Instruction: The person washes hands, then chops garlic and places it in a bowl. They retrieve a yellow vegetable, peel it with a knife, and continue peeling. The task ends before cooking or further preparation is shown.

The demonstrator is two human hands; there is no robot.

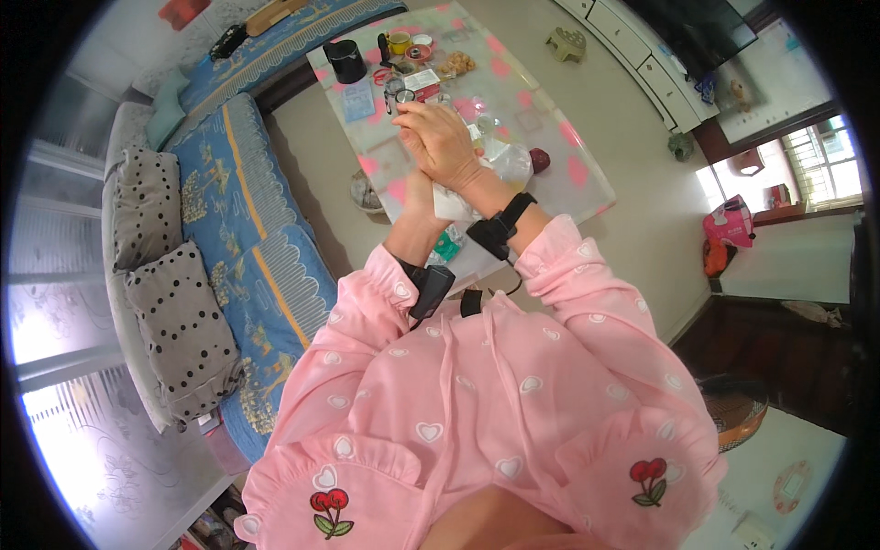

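Note:
My right hand [440, 141] lies over my left hand [421, 192] above the table, its fingers together and pointing to the upper left. It hides most of the left hand's fingers, so what either hand may hold is not visible. Crumpled white tissue or plastic [450, 205] shows beside my left palm, under my right wrist. Just beyond the right fingertips are a clear container with a round dark-rimmed top [404, 97] and a red and white box [422, 84]. A clear plastic bag [510, 163] lies to the right of the hands, near a dark red round object [540, 160].
The table's marbled cover [550, 130] bears a black kettle [346, 60], a blue packet [358, 101], red scissors [382, 75], a yellow cup [399, 42] and a bag of brown pieces [459, 64]. A sofa [240, 172] stands left; a plastic stool [566, 44] stands beyond the table.

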